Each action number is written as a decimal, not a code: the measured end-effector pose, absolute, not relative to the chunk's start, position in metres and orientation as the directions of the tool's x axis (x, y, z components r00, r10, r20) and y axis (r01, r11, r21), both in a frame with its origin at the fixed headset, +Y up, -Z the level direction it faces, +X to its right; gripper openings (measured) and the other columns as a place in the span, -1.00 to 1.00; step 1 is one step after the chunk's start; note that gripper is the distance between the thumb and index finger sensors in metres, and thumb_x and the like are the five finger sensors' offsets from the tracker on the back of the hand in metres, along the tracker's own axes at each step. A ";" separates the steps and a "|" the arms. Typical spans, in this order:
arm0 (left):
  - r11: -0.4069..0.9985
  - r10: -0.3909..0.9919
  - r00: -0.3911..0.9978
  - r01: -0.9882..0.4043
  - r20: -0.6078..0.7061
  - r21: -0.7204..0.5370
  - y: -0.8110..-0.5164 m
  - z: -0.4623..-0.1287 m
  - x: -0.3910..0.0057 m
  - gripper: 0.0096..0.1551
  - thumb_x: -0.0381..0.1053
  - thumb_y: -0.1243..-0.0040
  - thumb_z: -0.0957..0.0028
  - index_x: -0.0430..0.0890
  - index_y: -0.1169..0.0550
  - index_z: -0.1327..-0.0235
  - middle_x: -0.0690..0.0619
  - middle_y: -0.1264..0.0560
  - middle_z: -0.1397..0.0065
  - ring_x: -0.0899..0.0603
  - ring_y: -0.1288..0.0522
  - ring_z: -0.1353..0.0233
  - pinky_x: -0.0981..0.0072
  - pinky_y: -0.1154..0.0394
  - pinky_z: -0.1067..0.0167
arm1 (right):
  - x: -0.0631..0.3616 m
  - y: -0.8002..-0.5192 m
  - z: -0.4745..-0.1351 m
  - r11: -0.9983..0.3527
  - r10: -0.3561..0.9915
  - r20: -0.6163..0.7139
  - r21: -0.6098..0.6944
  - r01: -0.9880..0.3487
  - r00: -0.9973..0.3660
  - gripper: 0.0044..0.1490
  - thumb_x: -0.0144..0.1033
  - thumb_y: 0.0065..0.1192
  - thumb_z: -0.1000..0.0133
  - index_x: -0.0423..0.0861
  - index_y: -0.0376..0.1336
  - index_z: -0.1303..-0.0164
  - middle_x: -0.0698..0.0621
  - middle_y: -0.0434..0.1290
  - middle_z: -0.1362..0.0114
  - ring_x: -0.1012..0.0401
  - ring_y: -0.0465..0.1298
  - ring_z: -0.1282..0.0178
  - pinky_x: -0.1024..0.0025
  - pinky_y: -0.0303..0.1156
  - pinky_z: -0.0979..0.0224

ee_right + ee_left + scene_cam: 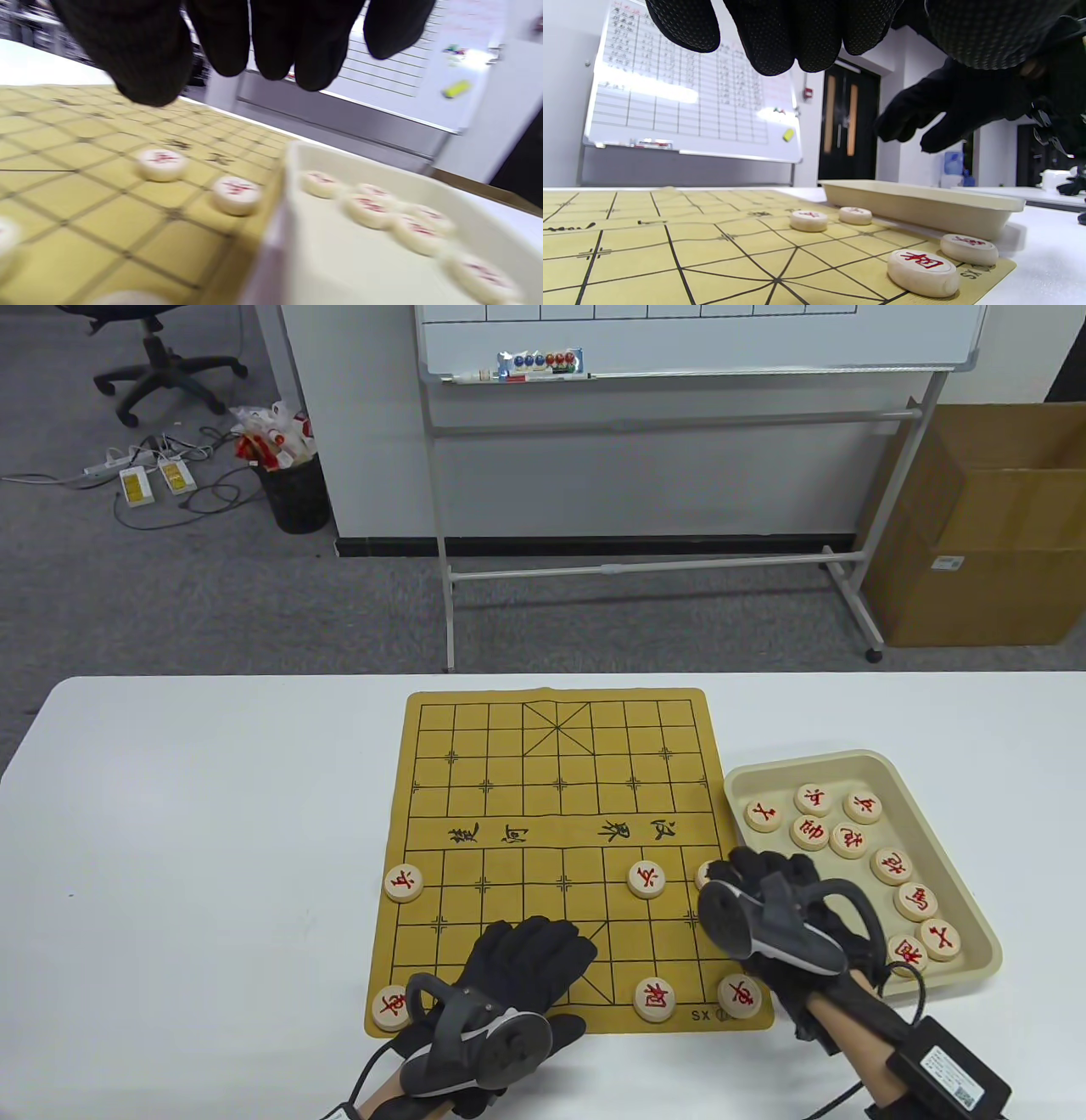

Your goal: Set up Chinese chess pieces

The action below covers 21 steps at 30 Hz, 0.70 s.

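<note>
White table [212, 814] carries everything. Yellow board mat [556, 780] lies flat at centre, near edge close to table front. Beige tray [857, 763] sits directly on table just right of mat, turned at slight angle, almost touching mat's right edge. Round piece [404, 883] at mat's left edge overhangs onto bare table; second piece [391, 1008] at near-left corner does likewise. Left half of tabletop bare white.

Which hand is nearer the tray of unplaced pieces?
Right. The right hand hovers at the board's right edge, just beside the tray; the left hand is over the board's near-centre, well to its left.
</note>
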<state>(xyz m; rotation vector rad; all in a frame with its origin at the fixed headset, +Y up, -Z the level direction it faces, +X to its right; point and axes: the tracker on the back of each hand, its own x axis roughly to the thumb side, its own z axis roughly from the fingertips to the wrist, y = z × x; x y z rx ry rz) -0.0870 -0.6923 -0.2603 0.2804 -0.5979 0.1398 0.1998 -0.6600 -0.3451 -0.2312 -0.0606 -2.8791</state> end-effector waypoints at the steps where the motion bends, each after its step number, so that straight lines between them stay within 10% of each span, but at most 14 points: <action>1: 0.953 0.048 0.819 -0.209 0.572 0.219 -0.692 -0.260 -0.087 -0.05 0.35 -0.16 0.24 0.13 -0.25 -0.50 0.08 -0.29 -0.64 -0.13 -0.32 -0.64 -0.24 -0.26 -0.54 | 0.214 -0.659 -0.351 -0.962 -0.260 0.130 0.053 0.268 -0.957 -0.04 0.02 0.36 -0.01 -0.03 0.13 -0.61 -0.11 0.25 -0.67 -0.09 0.37 -0.63 -0.23 0.17 -0.65; 10: 0.954 0.045 0.819 -0.204 0.572 0.218 -0.692 -0.260 -0.086 -0.05 0.35 -0.16 0.24 0.13 -0.25 -0.50 0.08 -0.29 -0.64 -0.13 -0.32 -0.64 -0.24 -0.27 -0.54 | 0.284 -0.717 -0.373 -0.832 -0.376 0.055 0.420 0.363 -0.925 -0.04 0.04 0.39 0.01 0.01 0.15 -0.61 -0.06 0.30 -0.67 -0.07 0.33 -0.69 -0.27 0.07 -0.67; 21: 0.958 0.038 0.823 -0.191 0.567 0.213 -0.693 -0.261 -0.086 -0.05 0.36 -0.16 0.24 0.13 -0.25 -0.50 0.08 -0.29 -0.64 -0.13 -0.32 -0.64 -0.24 -0.26 -0.54 | 0.286 -0.743 -0.377 -0.739 -0.505 0.091 0.468 0.484 -0.858 0.03 0.09 0.45 0.08 0.00 0.15 -0.59 0.02 0.45 -0.55 -0.01 0.34 -0.71 -0.30 0.03 -0.68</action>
